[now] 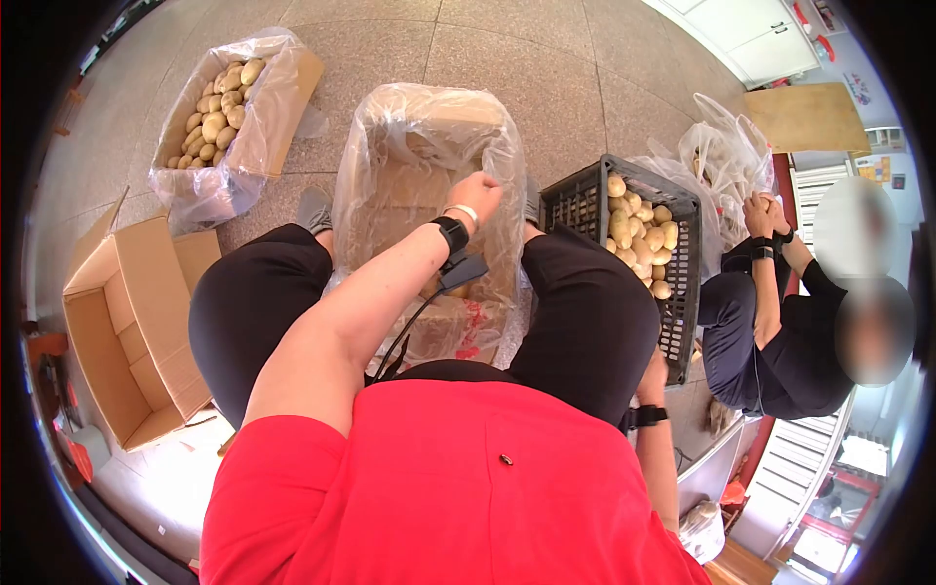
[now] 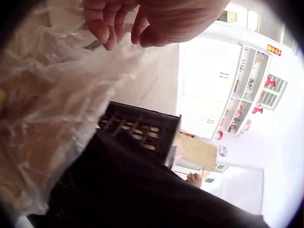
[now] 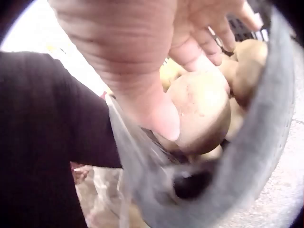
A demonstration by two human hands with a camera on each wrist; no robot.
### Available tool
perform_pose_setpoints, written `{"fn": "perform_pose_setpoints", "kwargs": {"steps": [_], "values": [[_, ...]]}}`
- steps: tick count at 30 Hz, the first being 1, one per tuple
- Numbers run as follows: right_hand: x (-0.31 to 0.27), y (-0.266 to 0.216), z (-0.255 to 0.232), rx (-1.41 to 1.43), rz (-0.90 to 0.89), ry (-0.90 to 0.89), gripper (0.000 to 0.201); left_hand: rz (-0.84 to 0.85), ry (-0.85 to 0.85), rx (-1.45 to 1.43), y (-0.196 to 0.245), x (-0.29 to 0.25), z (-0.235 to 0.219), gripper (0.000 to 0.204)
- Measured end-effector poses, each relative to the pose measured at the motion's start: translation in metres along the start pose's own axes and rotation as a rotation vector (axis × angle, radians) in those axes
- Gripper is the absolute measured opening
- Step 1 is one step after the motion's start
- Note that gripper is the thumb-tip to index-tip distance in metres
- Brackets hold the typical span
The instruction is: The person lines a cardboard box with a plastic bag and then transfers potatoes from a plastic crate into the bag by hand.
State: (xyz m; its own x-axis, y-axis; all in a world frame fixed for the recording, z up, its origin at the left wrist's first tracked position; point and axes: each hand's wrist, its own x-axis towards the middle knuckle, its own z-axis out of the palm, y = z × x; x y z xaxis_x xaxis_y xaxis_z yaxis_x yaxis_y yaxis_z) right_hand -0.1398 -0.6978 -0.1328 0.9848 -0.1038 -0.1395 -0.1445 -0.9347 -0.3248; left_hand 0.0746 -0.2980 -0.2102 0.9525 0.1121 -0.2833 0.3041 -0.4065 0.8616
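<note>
My left hand [image 1: 476, 202] hovers over the plastic-lined cardboard box [image 1: 429, 97] between my legs. Its fingers hang loosely curled beside the crumpled clear liner [image 2: 52, 109], and no potato shows between them. Over the black plastic crate [image 1: 687, 210] to my right, my right hand [image 3: 142, 52] has its thumb and fingers about a large pale potato [image 3: 202, 109]. The thumb presses its near side, while the fingers reach over the far side. Other potatoes [image 1: 639, 229] fill much of the crate around it. In the head view, my leg partly hides the right hand [image 1: 653, 380].
Farther left stands another lined box [image 1: 292, 112] heaped with potatoes. An open cardboard box [image 1: 146, 322] lies near my left knee. Beyond the crate, a person [image 1: 780, 322] sits with hands together, near a clear plastic bag [image 1: 721, 166]. White cabinets [image 1: 736, 34] line the back.
</note>
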Motion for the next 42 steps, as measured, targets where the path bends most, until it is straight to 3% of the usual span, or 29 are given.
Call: {"fn": "perform_pose_setpoints", "kwargs": {"steps": [1,3,5,7,9,10,11,13,15,17,19,20,21,22,23,24,25,26,27,28,29,31,33,34,35,37,39,41,42], "values": [[0.013,0.007,-0.012,-0.006,0.080,0.099,0.037,0.015,-0.057,-0.168,0.010,-0.001,0.006,0.029],[0.040,0.001,-0.055,0.069,-0.042,0.167,0.037,0.010,-0.238,-0.517,0.056,-0.017,0.006,0.031],[0.062,-0.067,-0.100,0.430,0.032,0.163,0.036,0.018,-0.476,-0.752,0.110,-0.049,-0.003,0.035],[0.069,-0.152,-0.139,0.602,-0.091,0.038,0.035,0.080,-0.665,-0.827,0.141,-0.072,-0.008,0.041],[0.080,-0.198,-0.157,0.280,-0.371,-0.011,0.036,0.087,-0.777,-0.891,0.157,-0.086,-0.016,0.045],[0.085,-0.218,-0.160,0.281,-0.369,-0.006,0.036,0.020,-0.954,-1.020,0.163,-0.090,-0.023,0.047],[0.089,-0.236,-0.160,0.197,-0.480,-0.035,0.037,-0.053,-1.136,-1.144,0.168,-0.093,-0.028,0.050],[0.098,-0.255,-0.147,0.141,-0.598,-0.040,0.039,-0.016,-1.211,-1.166,0.167,-0.092,-0.033,0.051],[0.111,-0.248,-0.127,0.164,-0.590,0.002,0.038,0.069,-1.150,-1.037,0.154,-0.076,-0.031,0.046],[0.114,-0.239,-0.120,0.241,-0.551,0.044,0.036,-0.019,-1.129,-1.090,0.135,-0.061,-0.035,0.039],[0.110,-0.213,-0.114,0.304,-0.504,0.093,0.034,-0.106,-0.937,-0.997,0.100,-0.040,-0.034,0.033],[0.107,-0.193,-0.109,0.453,-0.353,0.080,0.032,-0.073,-0.838,-0.980,0.067,-0.023,-0.029,0.028],[0.101,-0.172,-0.106,0.599,-0.199,0.075,0.031,0.016,-0.660,-0.726,0.026,-0.002,-0.018,0.023],[0.092,-0.155,-0.101,0.696,-0.100,0.079,0.030,-0.308,-0.587,-0.670,0.010,0.001,-0.028,0.020],[0.083,-0.135,-0.097,0.686,-0.035,0.090,0.028,-0.435,-0.503,-0.664,-0.020,0.007,-0.030,0.017],[0.073,-0.112,-0.088,0.548,0.006,0.103,0.026,-0.287,-0.451,-0.316,-0.059,0.017,-0.029,0.010],[0.064,-0.089,-0.079,0.408,0.040,0.116,0.024,0.200,-0.513,-0.004,-0.165,0.052,-0.017,0.008],[0.051,-0.067,-0.069,0.182,0.100,0.042,0.022,0.389,-0.592,0.942,-0.168,0.040,-0.019,0.013],[0.038,-0.050,-0.062,-0.044,0.145,-0.013,0.021,-0.395,-0.441,0.507,-0.184,0.036,-0.011,0.033],[0.025,-0.042,-0.056,-0.060,0.113,0.004,0.022,-0.193,-0.492,0.802,-0.147,0.000,-0.030,0.043],[0.013,-0.035,-0.044,-0.069,0.084,0.008,0.024,-0.164,-0.377,0.732,-0.153,-0.015,-0.031,0.047],[-0.008,-0.008,-0.018,-0.154,0.196,-0.009,0.035,-0.415,-0.466,0.986,-0.184,-0.018,-0.025,0.050],[-0.019,0.014,0.001,-0.165,0.247,-0.097,0.048,-0.465,-0.525,0.949,-0.183,-0.028,-0.033,0.053],[-0.022,0.016,0.007,-0.227,0.289,-0.183,0.047,-0.337,-0.636,1.098,-0.170,-0.034,-0.037,0.056],[-0.023,0.024,0.014,-0.277,0.265,-0.233,0.050,-0.354,-0.619,1.096,-0.176,-0.032,-0.038,0.056],[-0.026,0.019,0.021,-0.291,0.206,-0.195,0.054,-0.155,-0.627,1.203,-0.199,-0.032,-0.034,0.055],[-0.021,0.023,0.027,-0.269,0.280,-0.282,0.046,-0.289,-0.428,0.961,-0.216,-0.037,-0.032,0.047],[-0.017,0.021,0.024,-0.259,0.310,-0.319,0.037,-0.158,-0.695,1.202,-0.158,-0.049,-0.048,0.047],[-0.017,0.032,0.029,-0.291,0.212,-0.327,0.031,-0.148,-0.678,1.231,-0.166,-0.046,-0.045,0.049]]}}
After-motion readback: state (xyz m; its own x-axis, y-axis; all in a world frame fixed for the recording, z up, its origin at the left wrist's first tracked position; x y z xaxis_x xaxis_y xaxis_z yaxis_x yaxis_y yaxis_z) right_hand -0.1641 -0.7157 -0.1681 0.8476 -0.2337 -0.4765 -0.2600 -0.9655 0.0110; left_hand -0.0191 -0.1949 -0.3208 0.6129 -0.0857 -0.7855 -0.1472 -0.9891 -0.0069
